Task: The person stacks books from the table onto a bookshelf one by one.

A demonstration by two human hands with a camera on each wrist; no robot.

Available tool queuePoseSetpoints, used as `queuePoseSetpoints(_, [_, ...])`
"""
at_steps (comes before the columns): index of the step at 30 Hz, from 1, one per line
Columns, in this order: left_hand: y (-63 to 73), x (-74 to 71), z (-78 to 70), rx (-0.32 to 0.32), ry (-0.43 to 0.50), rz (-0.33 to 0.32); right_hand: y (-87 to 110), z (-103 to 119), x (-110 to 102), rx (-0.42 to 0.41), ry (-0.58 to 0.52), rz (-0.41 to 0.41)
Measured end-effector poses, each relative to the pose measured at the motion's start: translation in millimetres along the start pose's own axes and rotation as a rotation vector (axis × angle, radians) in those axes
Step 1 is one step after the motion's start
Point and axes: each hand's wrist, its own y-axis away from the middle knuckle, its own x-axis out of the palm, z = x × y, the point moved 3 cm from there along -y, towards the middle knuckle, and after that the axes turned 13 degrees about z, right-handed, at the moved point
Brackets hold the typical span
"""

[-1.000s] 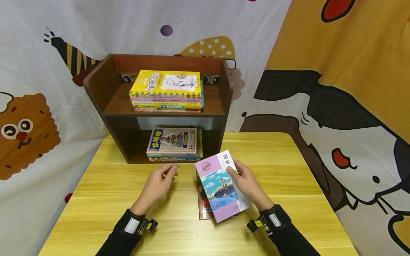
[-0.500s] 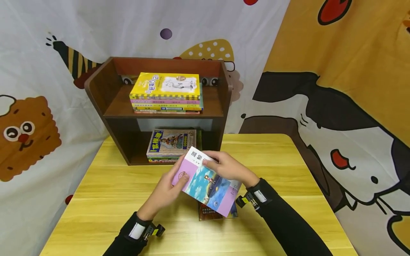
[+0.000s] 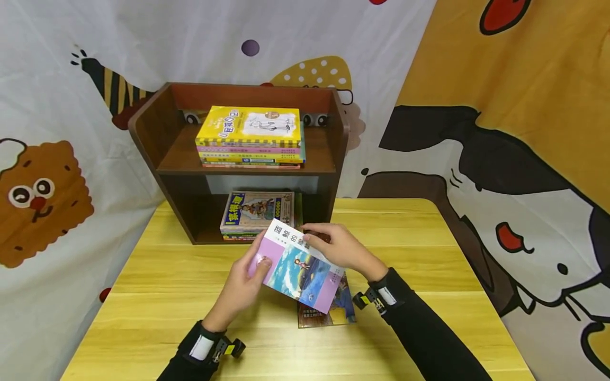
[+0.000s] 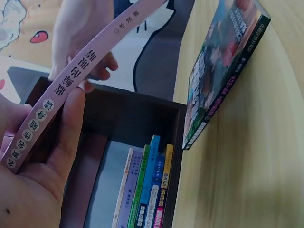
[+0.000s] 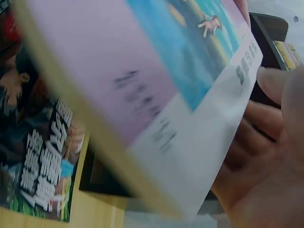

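A pink-and-white paperback book (image 3: pixel 301 267) with a sea picture on its cover is held tilted above the table. My left hand (image 3: pixel 240 280) grips its left end, thumb on the cover and fingers underneath; its pink spine (image 4: pixel 71 85) faces the left wrist view. At the upper right edge is my right hand (image 3: pixel 345 248), its thumb (image 5: pixel 273 85) at the cover's edge and its fingers reaching behind the book. Under it on the table lies a dark comic-style book (image 3: pixel 329 316), partly covered; its cover (image 5: pixel 38 156) shows at the left in the right wrist view.
Behind the hands stands a brown two-tier bookshelf (image 3: pixel 164 143). A stack of books topped by a yellow one (image 3: pixel 248 127) lies on its upper tier, and another stack (image 3: pixel 259 209) on the lower. The wooden table (image 3: pixel 405 238) spreads around; a printed cloth (image 3: pixel 200 37) hangs behind.
My left hand has come over and taken hold of the pink-and-white book. The book has turned and shifted left, and my right hand's thumb has slid toward its edge.
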Motion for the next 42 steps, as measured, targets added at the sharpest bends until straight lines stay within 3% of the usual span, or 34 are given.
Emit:
queuePoseSetpoints(3, [1.8,-5.4,-1.2,0.025,-0.007,-0.047,15.0,-5,-4,0.021,-0.013,-0.161])
queuePoseSetpoints(8, [2.6,-15.6,-7.7,0.072,-0.009,-0.131,37.7,-13,-2,0.027,-0.141,-0.413])
queuePoseSetpoints(11, [2.5,-20.2,-13.0,0.091,-0.016,-0.191,43.7,-20,9,-0.004,-0.256,-0.480])
queuePoseSetpoints(14, [1.8,-22.5,-16.8,0.105,-0.007,-0.241,45.9,-25,24,-0.031,-0.406,-0.465])
queuePoseSetpoints(21, [-2.1,-22.3,-17.4,0.146,0.103,-0.322,35.6,-19,55,-0.077,-0.610,-0.302])
queuePoseSetpoints(27, [-2.7,-18.2,-10.5,0.097,0.108,-0.323,29.6,-13,69,-0.163,-0.741,-0.268])
queuePoseSetpoints(36, [-1.6,-21.0,-7.4,0.043,0.083,-0.272,30.3,-9,70,-0.154,-0.731,-0.304])
queuePoseSetpoints(39, [-1.7,-26.4,-13.1,0.067,0.069,-0.277,28.9,-1,63,-0.193,-0.697,-0.299])
queuePoseSetpoints(42, [-4.7,-35.3,-24.7,0.129,0.062,-0.279,25.3,10,50,-0.248,-0.660,-0.300])
